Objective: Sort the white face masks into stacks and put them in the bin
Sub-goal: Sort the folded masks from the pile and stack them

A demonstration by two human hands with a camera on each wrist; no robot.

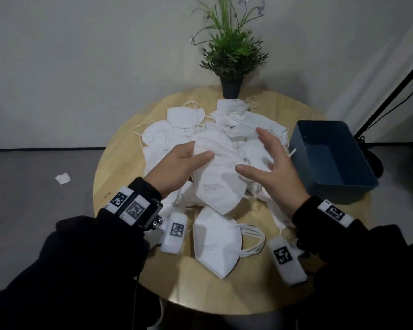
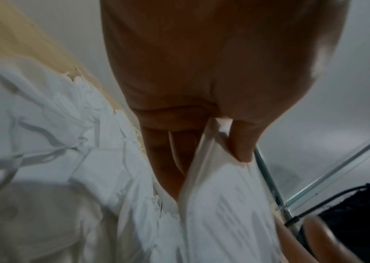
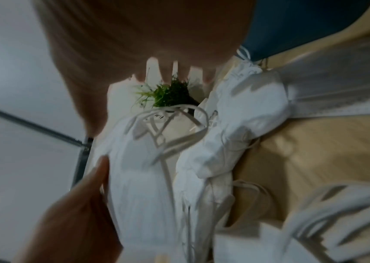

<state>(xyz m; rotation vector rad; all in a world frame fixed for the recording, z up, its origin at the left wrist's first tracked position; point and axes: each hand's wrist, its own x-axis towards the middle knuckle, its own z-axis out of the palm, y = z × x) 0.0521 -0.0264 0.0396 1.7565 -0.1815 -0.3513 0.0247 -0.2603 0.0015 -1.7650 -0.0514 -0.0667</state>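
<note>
A heap of white folded face masks (image 1: pixel 227 120) covers the middle of the round wooden table (image 1: pixel 119 167). My left hand (image 1: pixel 177 167) pinches one mask (image 1: pixel 218 184) by its left edge, thumb on top and fingers under it; the left wrist view shows the same mask (image 2: pixel 224 195) between thumb and fingers. My right hand (image 1: pixel 270 163) hovers just right of that mask with fingers spread, holding nothing. A small stack of masks (image 1: pixel 216 244) lies near the front edge. The blue bin (image 1: pixel 329 184) stands empty at the right.
A potted green plant (image 1: pixel 231 55) stands at the table's back edge. A black stand leg (image 1: pixel 391 94) rises at the far right. A scrap of white paper (image 1: pixel 63 178) lies on the grey floor to the left.
</note>
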